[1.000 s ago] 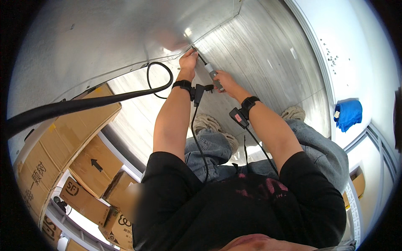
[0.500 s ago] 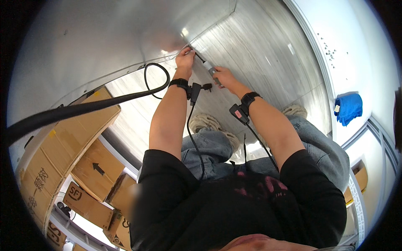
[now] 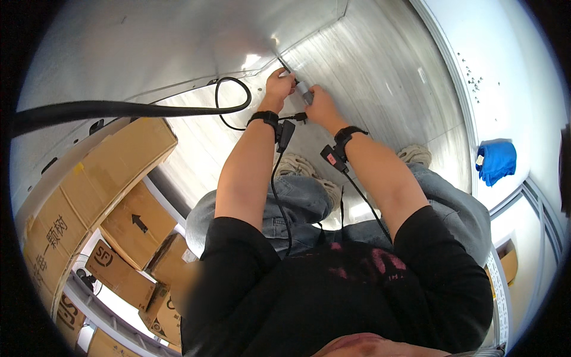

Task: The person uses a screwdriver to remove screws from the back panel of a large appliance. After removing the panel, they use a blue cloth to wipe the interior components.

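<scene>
My right hand [image 3: 322,108] is closed round the grey handle of a screwdriver [image 3: 304,93], whose thin dark shaft slants up and left. The shaft's tip meets the lower edge of a large grey metal cabinet [image 3: 178,47]. At the front of the tool, the fingers of my left hand [image 3: 278,88] are closed about the shaft; whether they also hold a screw cannot be made out. A black strap with a small black device and a cable sits on each wrist.
A thick black cable [image 3: 148,109] loops across at the left, and a black plug [image 3: 301,118] lies on the pale floor by my wrists. Cardboard boxes [image 3: 128,154] stack up on the left. A blue cloth [image 3: 496,160] lies on the white surface at the right.
My right hand has moved up, nearer the cabinet, and the left hand has shifted right and back from the tip. The tool stands steeper, and the black cable's loop has shifted.
</scene>
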The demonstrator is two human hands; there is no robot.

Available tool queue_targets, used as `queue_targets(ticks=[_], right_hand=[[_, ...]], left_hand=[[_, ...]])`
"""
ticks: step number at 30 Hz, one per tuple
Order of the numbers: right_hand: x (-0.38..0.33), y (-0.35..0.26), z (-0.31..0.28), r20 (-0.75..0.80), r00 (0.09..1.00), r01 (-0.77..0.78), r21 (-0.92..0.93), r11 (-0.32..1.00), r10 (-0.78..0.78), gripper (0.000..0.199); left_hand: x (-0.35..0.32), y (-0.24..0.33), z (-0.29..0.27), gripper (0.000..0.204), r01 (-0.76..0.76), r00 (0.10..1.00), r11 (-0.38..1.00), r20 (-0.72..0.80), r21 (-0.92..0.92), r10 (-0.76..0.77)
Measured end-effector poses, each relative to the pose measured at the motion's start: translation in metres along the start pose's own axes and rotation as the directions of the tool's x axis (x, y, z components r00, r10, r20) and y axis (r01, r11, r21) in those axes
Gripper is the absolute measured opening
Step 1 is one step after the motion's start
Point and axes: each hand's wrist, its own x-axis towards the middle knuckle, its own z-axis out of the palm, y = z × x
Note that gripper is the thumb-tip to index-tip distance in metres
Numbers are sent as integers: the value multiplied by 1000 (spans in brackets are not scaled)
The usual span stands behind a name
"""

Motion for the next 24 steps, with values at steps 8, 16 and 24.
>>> queue_targets(ticks=[8, 16, 24], right_hand=[[2, -10, 2, 104, 978, -190, 102, 976, 180, 46], [17, -7, -42, 639, 705, -559, 234, 795, 308, 48], [3, -12, -25, 223, 972, -41, -177, 983, 80, 61]], left_hand=[[16, -7, 9, 36, -27, 984, 984, -171, 174, 57], [16, -4, 14, 21, 22, 991, 999, -129, 28, -18], [9, -6, 20, 24, 54, 987, 992, -154, 113, -36]])
